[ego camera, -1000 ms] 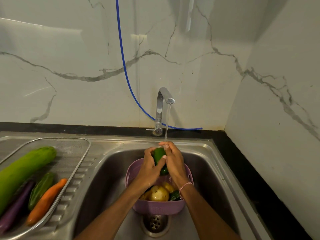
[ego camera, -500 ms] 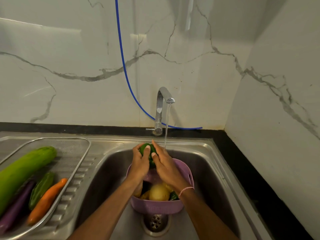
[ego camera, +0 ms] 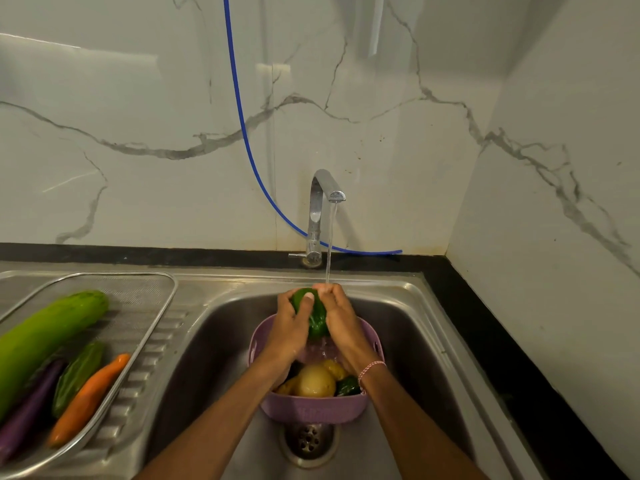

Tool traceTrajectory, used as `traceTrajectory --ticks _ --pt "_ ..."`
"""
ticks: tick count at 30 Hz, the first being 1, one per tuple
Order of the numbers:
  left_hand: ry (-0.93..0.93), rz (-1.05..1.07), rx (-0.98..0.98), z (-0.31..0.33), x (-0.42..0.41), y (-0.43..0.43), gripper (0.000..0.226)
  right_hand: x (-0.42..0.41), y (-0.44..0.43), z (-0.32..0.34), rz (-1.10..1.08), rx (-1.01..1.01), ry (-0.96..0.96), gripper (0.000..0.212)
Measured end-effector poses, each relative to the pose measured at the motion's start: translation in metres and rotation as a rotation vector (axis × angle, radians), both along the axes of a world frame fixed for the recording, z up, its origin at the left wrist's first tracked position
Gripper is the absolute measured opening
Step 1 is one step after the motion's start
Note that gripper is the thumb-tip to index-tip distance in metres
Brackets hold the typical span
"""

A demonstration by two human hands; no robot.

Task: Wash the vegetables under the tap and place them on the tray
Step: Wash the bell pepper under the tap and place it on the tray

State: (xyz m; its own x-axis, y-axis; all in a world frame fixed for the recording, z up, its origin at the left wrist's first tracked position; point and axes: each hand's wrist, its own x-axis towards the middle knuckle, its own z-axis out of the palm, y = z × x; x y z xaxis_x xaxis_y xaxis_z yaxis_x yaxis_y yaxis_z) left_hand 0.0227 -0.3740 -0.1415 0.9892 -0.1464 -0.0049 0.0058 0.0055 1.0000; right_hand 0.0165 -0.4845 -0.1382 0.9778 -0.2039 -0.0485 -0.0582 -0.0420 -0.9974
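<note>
— Since half a second ago, your hands have turned the green vegetable [ego camera: 313,315] more upright under the tap [ego camera: 323,199], yes?

— Yes. Your left hand [ego camera: 289,327] and right hand [ego camera: 341,318] both clasp it at frame centre, water striking your right fingers, above the purple basket [ego camera: 313,410] in the sink [ego camera: 214,341].

— And the tray [ego camera: 145,299]?

— Lower left: a pale green gourd [ego camera: 48,336], a carrot [ego camera: 88,398], a purple aubergine [ego camera: 29,408] lie on it.
</note>
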Motion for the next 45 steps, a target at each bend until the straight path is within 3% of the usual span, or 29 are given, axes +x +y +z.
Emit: traceTrajectory --ticks 3,6,8,10,14,17,19,22,25,27,31,33,35,40,42,45 --pt "0.251 0.097 -0.268 0.003 0.005 0.007 0.035 -0.006 0.007 -0.003 0.179 -0.037 -0.077 0.043" --pt "0.310 0.068 -0.393 0.007 0.006 0.013 0.037 -0.007 0.008 -0.004 0.233 -0.200 -0.131 0.047" --pt "0.294 0.045 -0.369 0.006 0.005 0.012 0.034 -0.006 0.007 -0.004 0.158 -0.233 -0.175 0.035" --pt "0.224 0.020 -0.249 0.004 0.002 0.008 0.032 -0.003 0.007 -0.003 0.040 -0.119 -0.161 0.020" --pt "0.063 -0.072 -0.066 0.003 -0.002 0.002 0.035 0.004 -0.003 0.004 -0.122 0.097 -0.001 0.015" --pt "0.072 -0.111 -0.052 0.005 -0.007 0.002 0.034 0.005 -0.012 0.005 -0.165 0.250 0.115 0.020" --pt "0.153 -0.091 -0.148 0.004 -0.005 0.000 0.034 0.001 -0.011 0.006 -0.123 0.300 0.135 0.020" --pt "0.311 -0.020 -0.452 0.004 0.002 0.002 0.040 0.000 0.001 0.002 -0.026 0.302 0.051 0.025" --pt "0.354 0.026 -0.599 0.009 0.006 0.008 0.039 0.005 0.014 -0.004 0.051 0.169 -0.039 0.036" --pt "0.352 0.014 -0.517 0.010 0.008 0.010 0.041 0.008 0.016 -0.006 0.050 0.103 -0.061 0.036" --pt "0.123 -0.091 0.035 -0.003 0.012 0.010 0.042 0.008 0.005 -0.010 -0.027 -0.041 -0.057 0.030" --pt "0.015 -0.171 0.095 0.001 0.003 0.004 0.047 0.008 0.001 -0.013 -0.059 -0.068 -0.068 0.017" --pt "-0.057 -0.232 0.154 0.002 -0.002 -0.001 0.049 0.009 -0.004 -0.016 -0.071 -0.063 -0.038 0.018" --pt "0.071 -0.248 0.123 -0.004 0.001 -0.003 0.034 0.004 -0.005 -0.004 -0.142 0.128 0.069 0.021" --pt "0.180 -0.209 0.001 0.000 -0.002 -0.002 0.027 0.002 -0.005 -0.002 -0.173 0.162 0.103 0.022" --pt "0.259 -0.145 -0.247 0.006 -0.002 0.001 0.029 0.002 -0.006 -0.002 -0.053 0.133 0.029 0.021"
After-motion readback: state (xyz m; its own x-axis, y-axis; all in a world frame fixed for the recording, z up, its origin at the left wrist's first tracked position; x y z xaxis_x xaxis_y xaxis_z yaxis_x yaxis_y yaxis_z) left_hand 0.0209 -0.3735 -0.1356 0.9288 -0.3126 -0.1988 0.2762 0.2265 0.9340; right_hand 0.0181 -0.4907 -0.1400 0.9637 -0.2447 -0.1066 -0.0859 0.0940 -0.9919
